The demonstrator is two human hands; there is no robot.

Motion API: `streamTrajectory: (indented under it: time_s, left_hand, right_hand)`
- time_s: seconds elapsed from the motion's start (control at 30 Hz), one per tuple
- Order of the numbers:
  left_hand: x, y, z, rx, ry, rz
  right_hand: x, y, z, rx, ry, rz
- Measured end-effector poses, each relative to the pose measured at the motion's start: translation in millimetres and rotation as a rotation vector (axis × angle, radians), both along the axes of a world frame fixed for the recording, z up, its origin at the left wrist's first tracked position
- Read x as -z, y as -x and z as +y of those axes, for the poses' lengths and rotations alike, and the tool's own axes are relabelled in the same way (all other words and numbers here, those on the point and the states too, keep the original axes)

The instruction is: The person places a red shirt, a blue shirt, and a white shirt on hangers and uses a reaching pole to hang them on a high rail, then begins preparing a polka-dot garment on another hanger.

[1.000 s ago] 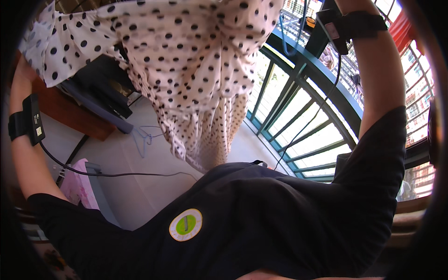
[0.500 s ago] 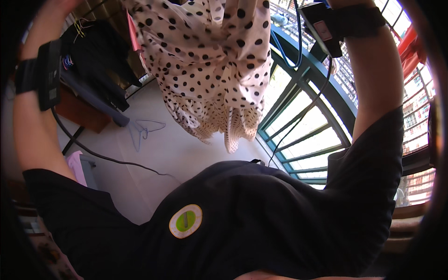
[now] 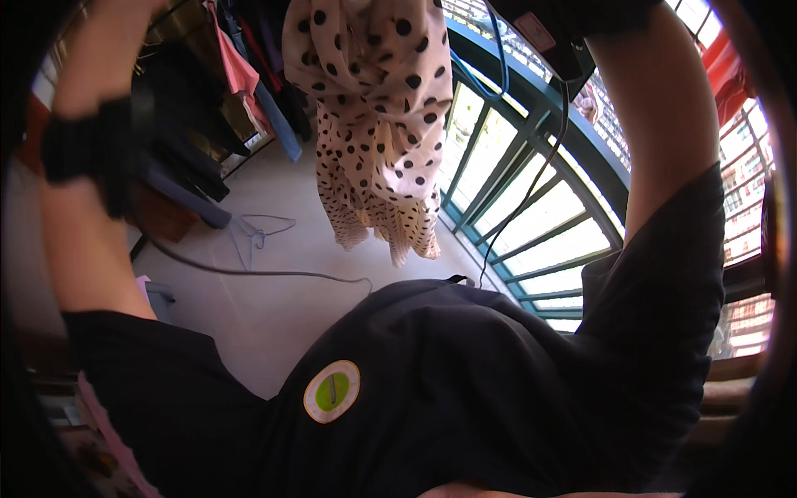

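Both my arms are raised, and both hands lie beyond the upper edge, so their fingers are hidden. A pale garment with black dots (image 3: 374, 124) hangs in loose folds between my arms, its top cut off by the upper edge. I cannot tell whether either hand touches it. My left forearm (image 3: 91, 241) bears a strapped black device (image 3: 95, 153), blurred by motion. On my right forearm (image 3: 664, 108) sits another strapped device (image 3: 552, 37). To the right of the garment hangs a blue loop (image 3: 504, 70).
Dark clothes (image 3: 187, 108) and a pink garment (image 3: 237, 70) hang at the left. A light blue hanger (image 3: 259, 236) lies on the pale floor (image 3: 241, 324). Green window bars (image 3: 540, 207) stand at the right. Black cables (image 3: 241, 271) trail from the forearm devices.
The dotted garment has shifted left and looks narrower, bunched together. My left forearm has moved slightly right. The right forearm's device has risen toward the upper edge. More hanging clothes show at upper left.
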State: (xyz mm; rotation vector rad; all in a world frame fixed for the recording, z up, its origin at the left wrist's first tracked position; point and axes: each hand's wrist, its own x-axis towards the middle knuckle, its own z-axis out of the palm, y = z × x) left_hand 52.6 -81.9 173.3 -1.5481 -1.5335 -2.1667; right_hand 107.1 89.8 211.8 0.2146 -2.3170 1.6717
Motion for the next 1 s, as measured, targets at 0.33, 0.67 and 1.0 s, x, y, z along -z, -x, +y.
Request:
streamTrajectory:
  time_s: [0.33,0.67,1.0]
  left_hand:
    - [261.0,-39.9,17.3,-0.487,0.134,0.672]
    - [260.3,0.4,54.0,-0.16,0.254,0.098]
    - [245.0,27.3,48.3,0.026,-0.353,-0.707]
  right_hand:
    - [16.4,-12.6,21.9,0.128,-0.008,0.002]
    - [18.8,-10.3,14.8,0.119,-0.037,0.01]
    - [68.6,-2.4,36.5,0.251,-0.035,-0.027]
